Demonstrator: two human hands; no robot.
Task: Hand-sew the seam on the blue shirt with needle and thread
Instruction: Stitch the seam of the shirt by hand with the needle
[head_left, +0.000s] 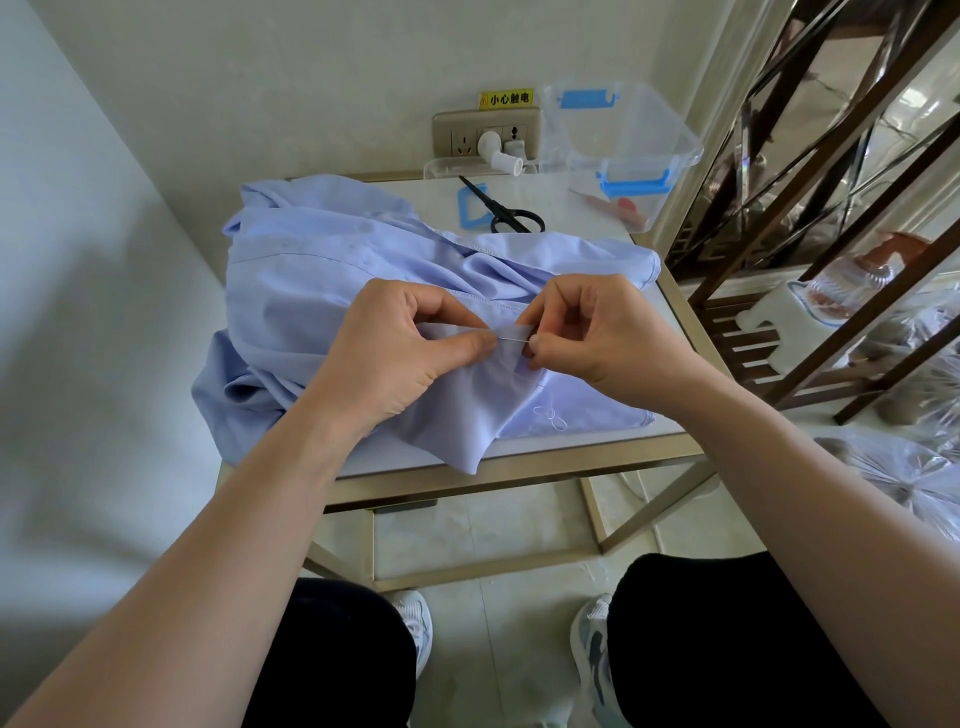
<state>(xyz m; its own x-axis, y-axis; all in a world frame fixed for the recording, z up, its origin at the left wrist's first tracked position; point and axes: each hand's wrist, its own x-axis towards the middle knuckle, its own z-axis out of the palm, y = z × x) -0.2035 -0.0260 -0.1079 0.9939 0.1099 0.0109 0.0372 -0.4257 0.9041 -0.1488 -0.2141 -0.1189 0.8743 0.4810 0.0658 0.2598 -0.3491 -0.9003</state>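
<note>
Well, scissors (506, 210) & clear bin (649, 135) sit behind shirt (311, 270) on table (519, 458)

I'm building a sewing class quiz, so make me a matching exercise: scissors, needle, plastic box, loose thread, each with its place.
1 scissors
2 needle
3 plastic box
4 loose thread

A back right corner of the table
B between left hand and right hand
C looped on the shirt
D on the table behind the shirt

Pairs: 1-D, 2-B, 3-A, 4-C

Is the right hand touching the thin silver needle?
Touching. The head view shows the right hand pinching the thin silver needle over the blue shirt.
</note>
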